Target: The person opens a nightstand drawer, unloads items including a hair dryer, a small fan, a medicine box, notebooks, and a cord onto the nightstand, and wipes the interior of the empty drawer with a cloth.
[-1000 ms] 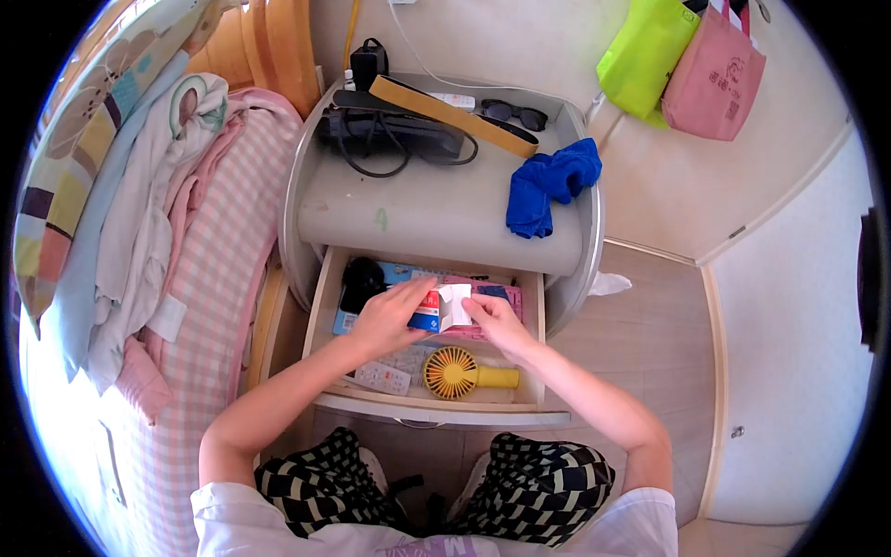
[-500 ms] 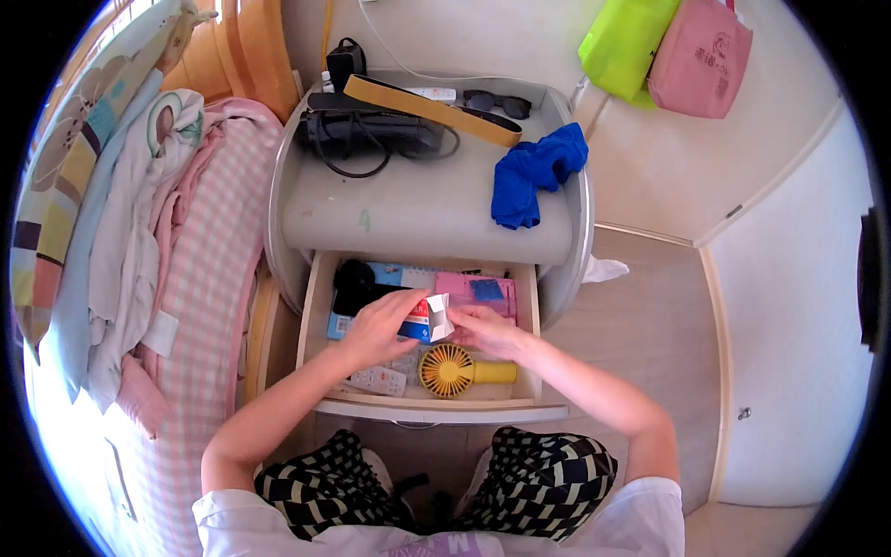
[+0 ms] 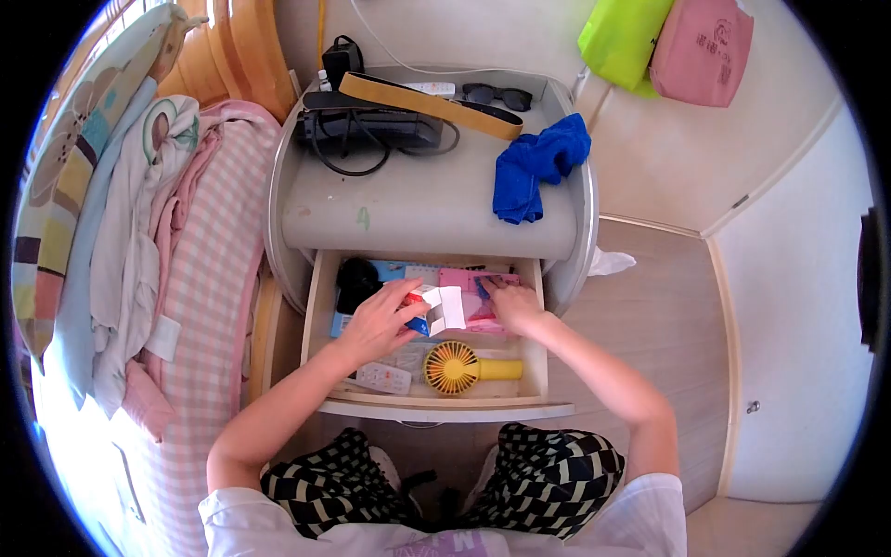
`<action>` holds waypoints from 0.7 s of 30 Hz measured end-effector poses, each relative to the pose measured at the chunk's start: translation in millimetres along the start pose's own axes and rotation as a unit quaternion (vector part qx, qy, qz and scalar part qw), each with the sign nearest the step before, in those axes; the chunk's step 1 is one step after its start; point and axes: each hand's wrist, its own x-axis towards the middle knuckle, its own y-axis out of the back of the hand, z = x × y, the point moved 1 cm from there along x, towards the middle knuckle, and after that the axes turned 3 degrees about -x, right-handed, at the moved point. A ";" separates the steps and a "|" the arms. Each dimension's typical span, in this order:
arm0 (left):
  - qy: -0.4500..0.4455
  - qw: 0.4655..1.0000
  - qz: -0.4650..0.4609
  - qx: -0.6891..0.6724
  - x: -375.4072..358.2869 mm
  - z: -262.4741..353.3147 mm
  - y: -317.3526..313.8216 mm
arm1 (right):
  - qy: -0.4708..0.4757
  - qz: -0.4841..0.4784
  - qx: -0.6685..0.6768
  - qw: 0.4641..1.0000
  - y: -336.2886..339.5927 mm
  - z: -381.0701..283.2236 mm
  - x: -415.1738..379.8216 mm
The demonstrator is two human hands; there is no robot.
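Above the open drawer [image 3: 314, 320], my left hand [image 3: 376, 325] grips a small cardboard box [image 3: 447, 311] coloured red, white and blue. The box's end flap stands open toward the right, and its inside cannot be made out. My right hand [image 3: 515, 304] is down in the drawer, its fingertips pinched at a small flat dark-blue packet [image 3: 481, 287] on a pink case [image 3: 453, 278]. Those fingers cover part of the packet. Nearer to me lie a yellow handheld fan [image 3: 452, 369] and a white remote control [image 3: 383, 378].
On the grey cabinet top [image 3: 418, 209] lie a blue cloth [image 3: 538, 172], a tan strap [image 3: 427, 102], sunglasses [image 3: 497, 96] and a black corded device [image 3: 390, 133]. A black round object [image 3: 356, 281] sits at the drawer's back left. A bed with checked bedding [image 3: 218, 241] stands left.
My right hand has left the box's open end and moved right and back to the dark-blue packet. The box stays in my left hand, its white flap now more spread.
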 end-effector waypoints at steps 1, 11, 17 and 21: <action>-0.016 1.000 0.005 0.007 -0.9 -0.8 0.1 | -0.035 -0.114 0.042 0.992 7.6 -1.5 2.0; 0.029 0.995 0.054 -0.074 -3.3 -4.0 -4.3 | -0.006 0.126 0.078 0.989 70.0 -15.4 -18.5; 0.004 1.000 0.027 -0.012 -0.4 -1.1 -2.5 | -0.109 0.222 0.448 0.859 129.6 -50.0 -36.3; 0.019 0.999 0.030 -0.006 4.0 6.0 -1.1 | -0.100 0.193 0.587 0.780 117.7 -65.5 -29.6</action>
